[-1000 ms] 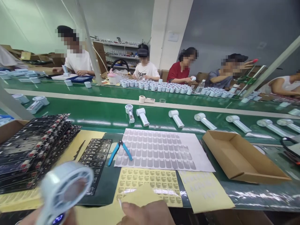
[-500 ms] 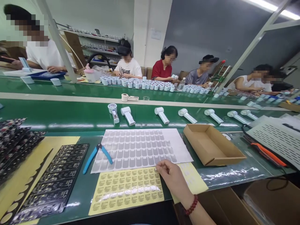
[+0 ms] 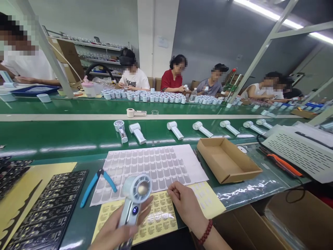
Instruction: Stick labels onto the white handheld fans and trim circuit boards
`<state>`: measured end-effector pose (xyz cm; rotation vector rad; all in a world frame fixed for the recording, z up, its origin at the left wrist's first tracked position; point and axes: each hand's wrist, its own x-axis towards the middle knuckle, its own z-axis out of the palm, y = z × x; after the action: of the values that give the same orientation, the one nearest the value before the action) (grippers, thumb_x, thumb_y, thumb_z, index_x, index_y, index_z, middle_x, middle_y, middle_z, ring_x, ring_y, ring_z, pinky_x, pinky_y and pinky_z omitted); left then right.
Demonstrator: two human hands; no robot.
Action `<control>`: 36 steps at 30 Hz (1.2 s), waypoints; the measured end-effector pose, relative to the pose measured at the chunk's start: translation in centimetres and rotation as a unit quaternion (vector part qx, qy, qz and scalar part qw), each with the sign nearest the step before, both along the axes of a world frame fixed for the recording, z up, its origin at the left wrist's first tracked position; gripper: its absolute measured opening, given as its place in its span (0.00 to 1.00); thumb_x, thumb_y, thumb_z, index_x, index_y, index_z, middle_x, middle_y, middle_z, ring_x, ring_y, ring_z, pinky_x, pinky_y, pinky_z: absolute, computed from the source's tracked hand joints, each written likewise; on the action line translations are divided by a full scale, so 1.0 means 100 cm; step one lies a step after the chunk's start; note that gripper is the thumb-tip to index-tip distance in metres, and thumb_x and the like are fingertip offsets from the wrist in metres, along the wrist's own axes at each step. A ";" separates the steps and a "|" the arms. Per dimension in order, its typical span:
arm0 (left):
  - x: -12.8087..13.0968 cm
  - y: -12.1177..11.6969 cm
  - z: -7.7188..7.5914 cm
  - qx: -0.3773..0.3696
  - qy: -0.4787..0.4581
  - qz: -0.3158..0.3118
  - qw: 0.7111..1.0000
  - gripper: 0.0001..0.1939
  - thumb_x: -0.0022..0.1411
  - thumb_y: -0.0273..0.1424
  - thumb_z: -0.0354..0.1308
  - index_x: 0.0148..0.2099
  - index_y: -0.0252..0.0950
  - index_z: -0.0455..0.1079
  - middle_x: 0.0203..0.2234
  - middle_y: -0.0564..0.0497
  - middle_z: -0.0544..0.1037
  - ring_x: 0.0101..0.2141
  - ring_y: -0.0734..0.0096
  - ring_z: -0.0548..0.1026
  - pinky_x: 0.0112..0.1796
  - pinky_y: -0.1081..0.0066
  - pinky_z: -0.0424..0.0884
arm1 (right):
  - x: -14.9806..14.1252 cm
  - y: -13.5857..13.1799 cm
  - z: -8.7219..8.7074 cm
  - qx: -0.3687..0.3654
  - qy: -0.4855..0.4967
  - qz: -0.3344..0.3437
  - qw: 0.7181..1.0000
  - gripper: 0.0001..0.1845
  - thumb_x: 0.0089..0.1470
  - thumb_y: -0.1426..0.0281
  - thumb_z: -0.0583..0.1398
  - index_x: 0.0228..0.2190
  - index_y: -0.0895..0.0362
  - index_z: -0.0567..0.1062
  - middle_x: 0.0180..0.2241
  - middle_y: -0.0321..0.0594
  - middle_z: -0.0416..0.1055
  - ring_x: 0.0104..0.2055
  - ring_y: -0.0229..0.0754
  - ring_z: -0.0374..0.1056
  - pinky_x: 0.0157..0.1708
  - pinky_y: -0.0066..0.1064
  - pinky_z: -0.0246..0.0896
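My left hand (image 3: 117, 227) is wrapped round the handle of a pale handheld fan (image 3: 134, 198), holding it upright over a yellow sticker sheet (image 3: 153, 217) at the table's near edge. My right hand (image 3: 183, 203) rests with curled, pinched fingers on the right edge of that sheet, beside a second yellow sheet (image 3: 208, 199). What the fingers pinch is too small to make out. A white sheet of grey stickers (image 3: 151, 168) lies just beyond both hands.
Blue pliers (image 3: 95, 182) and black circuit panels (image 3: 49, 211) lie at left. An open cardboard tray (image 3: 226, 163) sits at right, with a perforated white panel (image 3: 299, 151) and orange tool (image 3: 283, 165) beyond. Fans (image 3: 175, 130) line the green conveyor (image 3: 65, 135). Several people work opposite.
The view has swung right. My left hand has brought the fan back into view over the yellow sheet. My right hand has stayed at the sheet's right edge.
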<state>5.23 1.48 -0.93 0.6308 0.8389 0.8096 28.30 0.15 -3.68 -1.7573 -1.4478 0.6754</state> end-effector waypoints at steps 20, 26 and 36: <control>0.034 0.018 0.019 0.008 0.113 0.091 0.989 0.26 0.41 0.40 0.77 0.43 0.35 0.80 0.26 0.48 0.82 0.28 0.65 0.79 0.32 0.71 0.75 | -0.031 -0.011 0.040 0.002 0.360 0.119 0.925 0.13 0.54 0.57 0.66 0.30 0.55 0.76 0.40 0.40 0.68 0.37 0.40 0.67 0.30 0.27 0.63; 0.030 0.031 0.030 -0.072 0.030 0.165 0.983 0.21 0.59 0.45 0.65 0.46 0.34 0.80 0.40 0.44 0.84 0.46 0.54 0.80 0.45 0.64 0.77 | -0.065 0.002 0.056 -0.022 0.347 0.152 0.925 0.04 0.54 0.69 0.63 0.28 0.55 0.75 0.42 0.40 0.65 0.39 0.41 0.68 0.27 0.25 0.61; 0.024 0.038 0.028 -0.055 0.015 0.185 0.981 0.15 0.66 0.41 0.58 0.47 0.39 0.80 0.43 0.47 0.84 0.51 0.58 0.77 0.48 0.68 0.76 | -0.074 0.020 0.063 -0.030 0.272 0.173 0.946 0.04 0.55 0.74 0.62 0.28 0.55 0.74 0.42 0.38 0.64 0.35 0.36 0.65 0.26 0.25 0.58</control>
<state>7.66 5.24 1.84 0.3941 1.0377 1.0825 20.88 2.18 2.65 -1.2179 -1.3515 1.2846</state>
